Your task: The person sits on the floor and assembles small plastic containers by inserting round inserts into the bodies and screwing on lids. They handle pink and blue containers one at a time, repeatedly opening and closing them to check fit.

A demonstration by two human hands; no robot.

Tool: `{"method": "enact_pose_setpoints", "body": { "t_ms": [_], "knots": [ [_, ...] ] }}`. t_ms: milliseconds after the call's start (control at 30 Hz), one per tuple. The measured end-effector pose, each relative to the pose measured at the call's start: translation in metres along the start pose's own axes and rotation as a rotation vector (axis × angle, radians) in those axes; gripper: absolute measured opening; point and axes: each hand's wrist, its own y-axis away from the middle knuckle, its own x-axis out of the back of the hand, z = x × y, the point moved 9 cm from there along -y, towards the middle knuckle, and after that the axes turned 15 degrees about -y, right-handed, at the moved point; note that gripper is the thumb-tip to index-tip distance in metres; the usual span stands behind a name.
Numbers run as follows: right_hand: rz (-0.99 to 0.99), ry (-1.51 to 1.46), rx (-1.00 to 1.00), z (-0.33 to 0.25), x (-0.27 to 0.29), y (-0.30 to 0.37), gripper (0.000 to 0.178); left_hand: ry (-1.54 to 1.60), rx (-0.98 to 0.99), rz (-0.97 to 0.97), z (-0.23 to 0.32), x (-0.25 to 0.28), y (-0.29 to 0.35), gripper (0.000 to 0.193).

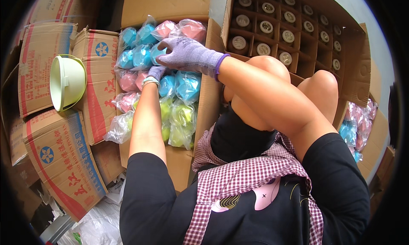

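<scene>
An open cardboard box [202,95] holds rows of rounded, faceted pieces in clear bags; their kind is unclear. Pink pieces [192,29] sit at the far end, blue pieces [187,86] around the middle, and yellow-green pieces [182,119] nearer me. My right hand [186,53], in a light purple knit glove, is over the box, thumb and fingers curved around a blue bagged piece [157,54]. Just below it, my left hand [156,72], gloved likewise, reaches down among the pieces. Its fingers are mostly hidden, and whatever they touch cannot be made out.
To the right, a divided carton [298,53] holds several jars with round pale tops [267,27]. A pale green bucket [68,83] stands on stacked cartons [64,155] at left. Another box with bagged pieces [355,125] is at far right. Plastic sheeting [100,221] lies lower left.
</scene>
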Motion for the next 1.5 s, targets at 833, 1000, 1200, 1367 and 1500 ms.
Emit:
{"method": "enact_pose_setpoints", "body": {
  "t_ms": [833, 1000, 1200, 1367, 1500],
  "knots": [
    [-0.118, -0.016, -0.088, 0.017, 0.054, 0.026, 0.058, -0.441, 0.446, 0.062, 0.003, 0.153, 0.186, 0.05],
    [-0.098, -0.034, -0.042, 0.01, 0.063, 0.044, 0.061, -0.534, 0.465, 0.599, 0.045, 0.218, 0.341, 0.041],
    [-0.015, -0.477, 0.116, -0.048, 0.124, 0.164, 0.051, 0.835, -0.083, 0.935, 0.086, 0.212, 0.439, 0.028],
    [0.051, -1.037, 0.525, -0.119, 0.136, 0.282, 0.117, 1.175, -0.52, 0.572, 0.243, 0.167, 0.392, 0.04],
    [0.406, -0.951, 0.427, -0.127, 0.19, 0.359, 0.134, 1.366, -0.828, 0.872, 0.358, 0.208, 0.407, 0.065]
  ]
}}
